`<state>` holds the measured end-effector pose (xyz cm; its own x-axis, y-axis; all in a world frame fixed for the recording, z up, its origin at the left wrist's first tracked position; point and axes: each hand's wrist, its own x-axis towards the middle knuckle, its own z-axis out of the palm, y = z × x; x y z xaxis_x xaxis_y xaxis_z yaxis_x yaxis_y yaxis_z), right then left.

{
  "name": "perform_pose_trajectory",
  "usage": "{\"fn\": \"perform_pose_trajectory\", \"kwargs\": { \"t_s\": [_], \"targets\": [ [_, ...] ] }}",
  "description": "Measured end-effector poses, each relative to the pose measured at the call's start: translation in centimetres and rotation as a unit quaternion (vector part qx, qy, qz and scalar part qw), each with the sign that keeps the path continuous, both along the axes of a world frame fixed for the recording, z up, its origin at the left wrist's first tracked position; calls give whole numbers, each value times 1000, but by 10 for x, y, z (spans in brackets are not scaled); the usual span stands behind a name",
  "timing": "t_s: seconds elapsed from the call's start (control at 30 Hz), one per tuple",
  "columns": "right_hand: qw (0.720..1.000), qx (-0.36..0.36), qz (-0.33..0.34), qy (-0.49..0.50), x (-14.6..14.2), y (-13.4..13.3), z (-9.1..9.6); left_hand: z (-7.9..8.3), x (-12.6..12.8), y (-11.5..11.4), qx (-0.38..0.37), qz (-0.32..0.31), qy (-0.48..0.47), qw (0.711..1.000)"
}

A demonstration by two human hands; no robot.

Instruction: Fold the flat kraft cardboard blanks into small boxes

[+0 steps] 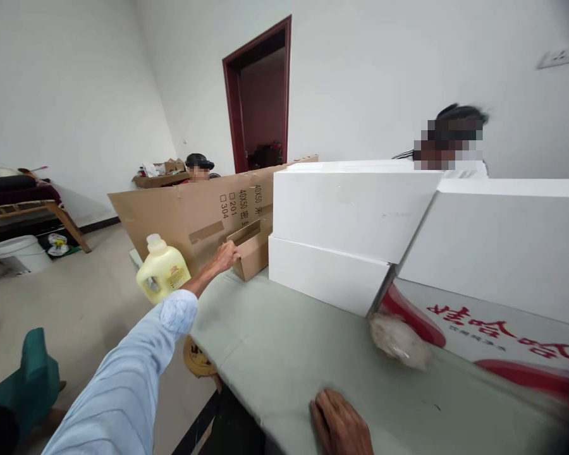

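My left hand (226, 255), its arm stretched out in a light blue sleeve, has its fingers closed on the near edge of a small open cardboard box (253, 260). This box stands on the green-covered table (246, 322), against a stack of white boxes (332, 265). Close to my left forearm is a pale yellow jug (165, 268) with a handle. Lower down, my right hand (342, 424) rests on the tabletop with fingers curled in; nothing shows in it. A crumpled clear plastic bag (400, 341) lies farther up the table.
A large printed cardboard sheet or carton (194, 215) rises behind the small box. To the right, a white carton (493, 240) sits on a red-and-white carton (497, 328). Two people are beyond the boxes. A stool (198, 358) and a teal chair (40, 360) stand left.
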<state>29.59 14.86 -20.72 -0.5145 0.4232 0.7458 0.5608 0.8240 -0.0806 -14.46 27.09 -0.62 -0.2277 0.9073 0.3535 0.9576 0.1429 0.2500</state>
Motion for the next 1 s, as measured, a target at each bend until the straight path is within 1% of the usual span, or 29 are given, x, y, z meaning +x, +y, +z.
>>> {"fn": "perform_pose_trajectory", "kwargs": {
  "t_s": [0.1, 0.2, 0.27, 0.33, 0.43, 0.57, 0.63, 0.73, 0.8, 0.83, 0.9, 1.0],
  "targets": [
    [1000, -11, -11, -9, -5, -3, 10, -6, 2, -64, -8, -16, -3, 1000],
    [999, -41, -14, -33, -8, -4, 19, -7, 10, -116, -1, -32, -10, 999],
    [995, -91, -12, -46, -7, -4, 24, -7, 19, -146, 9, -45, -14, 999],
    [987, -157, -6, -48, -5, -4, 28, -9, 29, -172, 19, -63, -16, 998],
    [971, -237, 0, -22, 1, 2, 30, -14, 44, -202, 32, -99, -18, 994],
    [955, -296, -3, 18, 12, 18, 32, -25, 62, -230, 49, -153, -23, 987],
    [947, -315, -19, 54, 15, 24, 35, -30, 70, -240, 57, -191, -27, 980],
    [929, -348, -68, 103, 14, 29, 43, -34, 76, -250, 75, -272, -48, 958],
    [916, -375, -83, 118, 9, 30, 48, -35, 74, -253, 80, -313, -77, 943],
    [909, -390, -79, 122, 6, 31, 50, -36, 72, -254, 81, -321, -96, 939],
    [893, -428, -56, 127, -2, 32, 52, -39, 67, -255, 100, -314, -149, 932],
    [867, -477, -14, 142, -15, 30, 55, -50, 57, -252, 148, -271, -268, 913]
  ]
}}
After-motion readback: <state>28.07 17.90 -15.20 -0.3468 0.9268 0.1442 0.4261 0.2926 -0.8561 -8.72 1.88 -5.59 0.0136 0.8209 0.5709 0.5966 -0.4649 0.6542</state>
